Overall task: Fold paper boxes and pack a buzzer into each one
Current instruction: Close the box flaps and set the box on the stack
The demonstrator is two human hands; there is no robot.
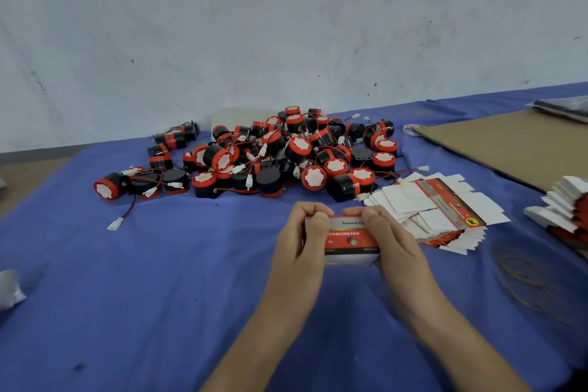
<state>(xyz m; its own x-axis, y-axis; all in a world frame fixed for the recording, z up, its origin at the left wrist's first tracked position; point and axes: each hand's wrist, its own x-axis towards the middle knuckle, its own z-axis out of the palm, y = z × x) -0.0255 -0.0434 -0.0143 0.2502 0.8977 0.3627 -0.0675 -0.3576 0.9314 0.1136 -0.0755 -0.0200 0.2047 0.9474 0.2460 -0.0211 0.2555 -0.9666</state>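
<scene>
Red printed card forms the small box (350, 239) you hold just above the blue worktop (159, 280), near the centre. Your left hand (299, 242) grips its left end and your right hand (391, 239) its right end. The fingers (313, 210) of both curl over the top edge, seemingly pressing a flap shut. I cannot tell whether a buzzer is inside.

Squeezing too hard could buckle the thin card, and uneven pressure could crease the flap or tuck it in crooked. If a lead trails out, the flap may pinch it.

The fanned stack of flat boxes (439, 216) lies just right of your right wrist, so a sideways sweep could scatter it. The pile of buzzers (286, 153) lies farther away with its wires tangled, so lifting one may drag its neighbours along.
</scene>
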